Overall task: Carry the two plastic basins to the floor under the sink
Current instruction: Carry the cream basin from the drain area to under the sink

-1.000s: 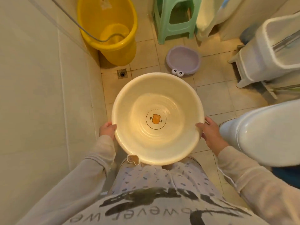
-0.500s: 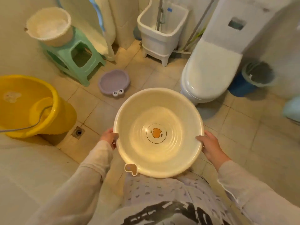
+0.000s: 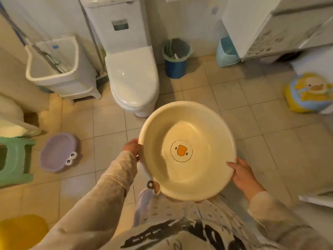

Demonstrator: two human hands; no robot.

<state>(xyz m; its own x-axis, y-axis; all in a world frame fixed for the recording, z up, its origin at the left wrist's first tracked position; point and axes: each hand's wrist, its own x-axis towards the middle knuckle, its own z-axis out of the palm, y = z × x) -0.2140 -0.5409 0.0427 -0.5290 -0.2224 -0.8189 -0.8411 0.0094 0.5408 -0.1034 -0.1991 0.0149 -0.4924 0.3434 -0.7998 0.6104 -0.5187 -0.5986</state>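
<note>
I hold a large cream plastic basin point(image 3: 187, 175) with an orange duck print in its bottom, level in front of my waist. My left hand point(image 3: 132, 147) grips its left rim and my right hand point(image 3: 243, 175) grips its right rim. A small purple basin point(image 3: 56, 152) with two googly eyes sits on the tiled floor at the left, apart from both hands. The space under the white sink cabinet point(image 3: 270, 31) at the top right is mostly out of sight.
A white toilet point(image 3: 132, 76) stands ahead, with a white mop tub point(image 3: 59, 69) to its left and a blue bin point(image 3: 175, 58) to its right. A light blue bin point(image 3: 227, 53), a duck cushion point(image 3: 310, 92), a green stool point(image 3: 14, 159) and a yellow tub point(image 3: 19, 231) ring the floor.
The view has swung to the right: yellow tub and green stool slid to the left edge, toilet now ahead, sink cabinet has come into view. Both hands still hold the cream basin.
</note>
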